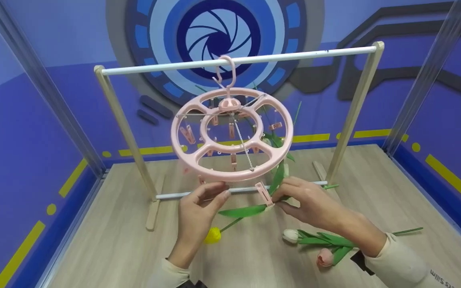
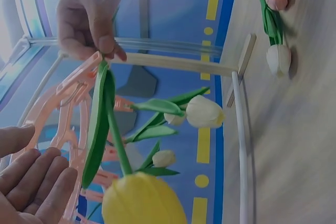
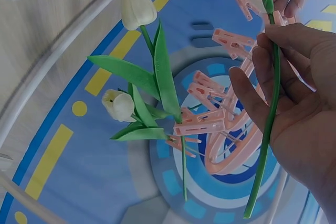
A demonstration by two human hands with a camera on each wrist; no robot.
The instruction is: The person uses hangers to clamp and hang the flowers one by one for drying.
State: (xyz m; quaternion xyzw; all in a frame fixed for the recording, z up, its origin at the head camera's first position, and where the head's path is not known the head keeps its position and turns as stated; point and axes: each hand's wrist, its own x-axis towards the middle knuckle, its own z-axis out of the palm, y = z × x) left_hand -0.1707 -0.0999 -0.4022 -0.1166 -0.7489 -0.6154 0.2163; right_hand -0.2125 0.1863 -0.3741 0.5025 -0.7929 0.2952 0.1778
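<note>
**Under the ring's (image 1: 230, 176) front right edge: a yellow tulip (image 1: 213, 235) at a peg (image 1: 264, 195)**

Just below the ring's front rim, to the left, the left hand (image 1: 198, 212) has its fingers loosely extended, the thumb apart, grasping nothing. It would serve best steadying the ring, which hangs from one hook and probably swings easily.

Next comes the yellow tulip, its bloom low in front of the ring, leaf and stem leading rightward to the peg.

Below the ring's front right, the right hand (image 1: 308, 200) has thumb and fingertips closed in a pinch on that stem, beside the peg's lower end. Whether the peg's mouth grips the stem, I cannot tell. The stem should sit deep and straight between its prongs, clear of the leaf, which could make the bite slip; a light tug would test it before releasing.

Behind the ring's right side, white tulips (image 3: 139, 10) hang bloom down, a fair model for the angle wanted.

In front of the ring and farther right, a white tulip (image 1: 290, 236) and a pink tulip (image 1: 325, 257) lie on the worktop (image 1: 126, 248).

Rightmost from the ring, the right sleeve (image 1: 398, 260) carries dark lettering, upside down and too unclear to read surely. I can make out no label on ring or pegs.
</note>
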